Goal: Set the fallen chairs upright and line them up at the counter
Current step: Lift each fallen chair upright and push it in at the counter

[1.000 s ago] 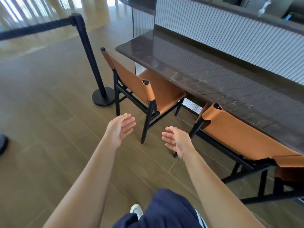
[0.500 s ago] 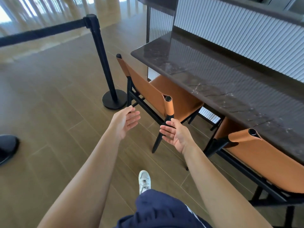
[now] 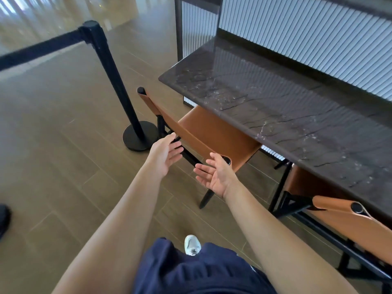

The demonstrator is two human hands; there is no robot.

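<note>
Right of the stanchion (image 3: 118, 81), the left hand (image 3: 164, 154) and, across the upright chair (image 3: 214, 132), the right hand (image 3: 216, 175) have closed on its backrest since a second ago, fingers spread, holding nothing, so the chair, seat under the counter (image 3: 286, 115), likely needs only squaring beside the second chair (image 3: 343, 217).

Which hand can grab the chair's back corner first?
Probably the right hand: it is open, right beside the near backrest post of the tan chair. The left hand, also open, hovers farther along, by the black frame rail.
</note>
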